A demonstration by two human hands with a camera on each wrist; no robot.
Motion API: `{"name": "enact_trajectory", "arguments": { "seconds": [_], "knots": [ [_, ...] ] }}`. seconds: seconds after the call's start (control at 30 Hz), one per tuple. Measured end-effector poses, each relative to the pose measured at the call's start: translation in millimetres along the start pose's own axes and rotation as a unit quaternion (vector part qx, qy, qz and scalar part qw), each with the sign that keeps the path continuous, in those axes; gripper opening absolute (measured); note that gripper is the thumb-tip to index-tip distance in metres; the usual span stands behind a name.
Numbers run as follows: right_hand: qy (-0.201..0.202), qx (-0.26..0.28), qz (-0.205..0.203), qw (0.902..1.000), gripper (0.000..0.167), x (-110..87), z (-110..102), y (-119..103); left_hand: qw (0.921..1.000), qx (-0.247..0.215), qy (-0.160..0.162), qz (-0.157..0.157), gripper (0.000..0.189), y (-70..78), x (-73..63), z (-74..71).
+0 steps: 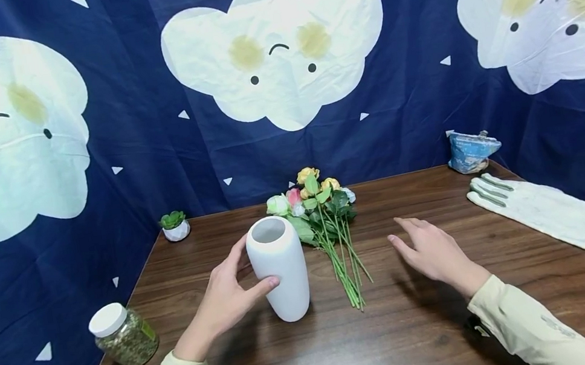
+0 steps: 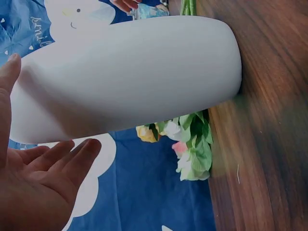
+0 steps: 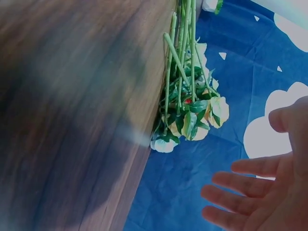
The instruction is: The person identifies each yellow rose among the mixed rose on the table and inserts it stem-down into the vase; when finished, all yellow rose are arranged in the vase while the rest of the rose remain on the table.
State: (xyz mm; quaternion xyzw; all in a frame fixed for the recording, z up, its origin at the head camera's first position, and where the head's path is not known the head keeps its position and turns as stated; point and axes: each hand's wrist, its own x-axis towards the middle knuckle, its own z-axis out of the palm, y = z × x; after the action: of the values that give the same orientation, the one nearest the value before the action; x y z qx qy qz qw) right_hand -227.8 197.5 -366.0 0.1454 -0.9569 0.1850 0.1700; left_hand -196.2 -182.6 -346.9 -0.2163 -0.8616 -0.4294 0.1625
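One vase [image 1: 286, 274] stands upright on the tabletop [image 1: 378, 342]. The left hand [image 1: 226, 294] curves loosely round its 9 o'clock side, thumb against the near face. From the vase, one bunch of flowers [image 1: 322, 197], too overlapped to count, lies at 1 o'clock. The right hand [image 1: 429, 248], fingers straight, holding nothing, hovers at 3. One jar [image 1: 128, 339] sits at 9, one plant [image 1: 174, 224] at 10, one pouch [image 1: 470, 153] at 2.

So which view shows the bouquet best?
Head: the bouquet appears nearly whole, blooms to stem ends. Right wrist crops some stems at the top edge; left wrist has the white vase hiding the bouquet's middle.
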Motion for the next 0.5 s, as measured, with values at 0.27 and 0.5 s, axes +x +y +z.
{"name": "enact_trajectory", "arguments": {
  "seconds": [0.27,0.5],
  "knots": [
    [-0.003,0.018,-0.003,0.9998,0.048,8.5,-1.9,-11.3,0.9992,-0.012,0.037,0.013,0.08,8.5,7.1,2.5],
    [0.001,0.092,-0.007,0.9958,0.041,26.3,1.7,-19.5,0.9976,-0.007,0.067,0.016,0.077,14.7,16.6,5.0]
  ]
}}
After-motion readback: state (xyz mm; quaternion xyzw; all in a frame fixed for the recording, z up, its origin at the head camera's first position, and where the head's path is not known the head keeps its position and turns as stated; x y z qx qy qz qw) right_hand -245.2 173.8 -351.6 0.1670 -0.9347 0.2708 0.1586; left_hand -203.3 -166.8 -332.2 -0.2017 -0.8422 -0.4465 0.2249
